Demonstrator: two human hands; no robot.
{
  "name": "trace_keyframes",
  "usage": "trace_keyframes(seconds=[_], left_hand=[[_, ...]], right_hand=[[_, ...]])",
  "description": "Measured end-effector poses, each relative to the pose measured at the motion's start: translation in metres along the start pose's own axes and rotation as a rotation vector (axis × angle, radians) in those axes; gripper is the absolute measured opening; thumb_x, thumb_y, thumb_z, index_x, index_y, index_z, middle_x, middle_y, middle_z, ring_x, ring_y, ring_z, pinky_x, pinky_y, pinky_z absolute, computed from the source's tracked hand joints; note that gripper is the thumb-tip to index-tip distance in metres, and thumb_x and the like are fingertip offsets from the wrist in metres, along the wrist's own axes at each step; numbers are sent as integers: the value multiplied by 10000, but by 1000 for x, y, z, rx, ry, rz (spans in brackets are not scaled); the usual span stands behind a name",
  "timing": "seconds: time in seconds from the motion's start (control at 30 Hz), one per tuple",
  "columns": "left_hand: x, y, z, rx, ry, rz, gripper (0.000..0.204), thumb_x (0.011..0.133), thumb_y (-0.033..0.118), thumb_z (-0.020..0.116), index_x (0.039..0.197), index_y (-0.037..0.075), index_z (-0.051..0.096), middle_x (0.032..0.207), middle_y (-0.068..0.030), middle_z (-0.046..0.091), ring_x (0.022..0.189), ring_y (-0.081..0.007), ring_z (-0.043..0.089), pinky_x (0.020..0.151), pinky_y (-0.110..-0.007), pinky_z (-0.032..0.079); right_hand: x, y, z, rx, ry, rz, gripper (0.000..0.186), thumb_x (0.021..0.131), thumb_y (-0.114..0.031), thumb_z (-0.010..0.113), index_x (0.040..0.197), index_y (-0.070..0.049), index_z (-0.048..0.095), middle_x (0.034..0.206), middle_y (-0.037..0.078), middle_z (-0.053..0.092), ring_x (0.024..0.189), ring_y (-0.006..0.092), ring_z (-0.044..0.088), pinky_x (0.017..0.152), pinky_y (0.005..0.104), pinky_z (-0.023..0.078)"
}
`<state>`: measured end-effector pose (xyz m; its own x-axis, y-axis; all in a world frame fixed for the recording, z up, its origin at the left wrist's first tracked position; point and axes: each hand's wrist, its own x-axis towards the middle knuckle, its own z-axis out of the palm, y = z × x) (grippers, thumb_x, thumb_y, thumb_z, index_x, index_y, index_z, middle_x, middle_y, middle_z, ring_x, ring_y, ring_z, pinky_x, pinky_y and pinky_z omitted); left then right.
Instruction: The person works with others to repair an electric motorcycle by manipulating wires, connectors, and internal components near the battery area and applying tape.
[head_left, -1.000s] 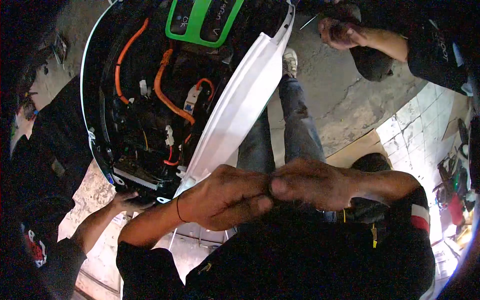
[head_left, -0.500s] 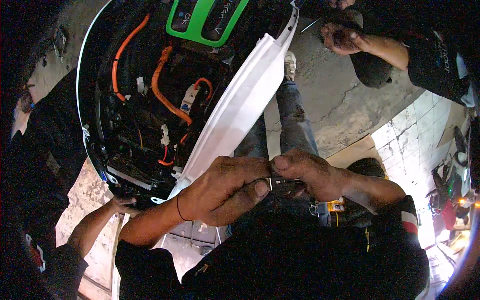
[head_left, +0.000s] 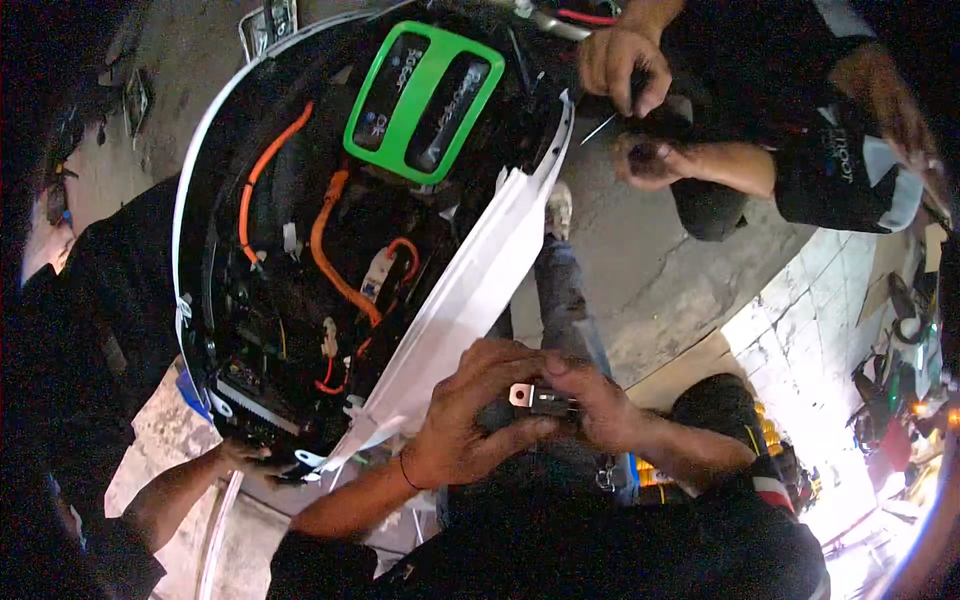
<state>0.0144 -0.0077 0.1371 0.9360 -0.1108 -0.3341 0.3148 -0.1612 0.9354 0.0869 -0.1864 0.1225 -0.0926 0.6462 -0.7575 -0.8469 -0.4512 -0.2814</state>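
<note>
Between my two hands is a small dark block with a flat metal tab that has a round hole in it. My left hand closes around the block's left side, thumb below and fingers above. My right hand grips its right end, with the thumb on top. The fingers hide much of the block, and its exact kind cannot be made out. Just beyond my hands runs the white panel edge of an open vehicle body. Inside it are orange cables and a white connector.
A bright green frame sits in the body's far part. At the upper right, a co-worker's hands are near a thin metal shaft. Another person's hand touches the body's lower left edge. Yellow coils lie beyond my right forearm.
The block has turned in my hands, and its holed metal tab now faces me. The whole view has shifted, showing more of the green frame. The co-worker's upper hand has come more into sight.
</note>
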Motion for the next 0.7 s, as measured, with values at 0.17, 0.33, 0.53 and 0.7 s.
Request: trace_keyframes(seconds=[0.17, 0.33, 0.53, 0.7], left_hand=[[0, 6, 20, -302, 389, -223, 470, 808, 287, 751, 1136, -15, 604, 1070, -166, 644, 953, -268, 621, 868, -385, 482], [8, -15, 22, -508, 532, -237, 416, 867, 343, 669, 1016, -33, 573, 910, -118, 607, 880, -217, 612, 778, -342, 493], [24, -28, 34, -1106, 430, -223, 479, 814, 418, 692, 1006, 9, 531, 845, -80, 580, 689, -175, 551, 588, -292, 437], [47, -21, 39, -1286, 551, -350, 531, 955, 521, 423, 882, 15, 566, 709, -83, 539, 618, -193, 525, 534, -303, 425]], right_hand=[[10, -14, -18, -163, 210, -149, 684, 930, -596, 309, 1160, -7, 571, 916, 86, 582, 726, 158, 525, 625, 280, 389], [24, -30, -55, 438, 405, -198, 534, 934, -607, 365, 872, -104, 532, 624, -11, 425, 471, 90, 328, 431, 234, 244], [8, -51, -50, 780, 420, -605, 296, 941, -400, 443, 775, -158, 400, 581, -55, 249, 457, 79, 203, 421, 254, 177], [2, -63, -42, 778, 293, -683, 222, 920, -325, 454, 829, -125, 426, 644, -18, 328, 467, 76, 237, 425, 239, 204]])
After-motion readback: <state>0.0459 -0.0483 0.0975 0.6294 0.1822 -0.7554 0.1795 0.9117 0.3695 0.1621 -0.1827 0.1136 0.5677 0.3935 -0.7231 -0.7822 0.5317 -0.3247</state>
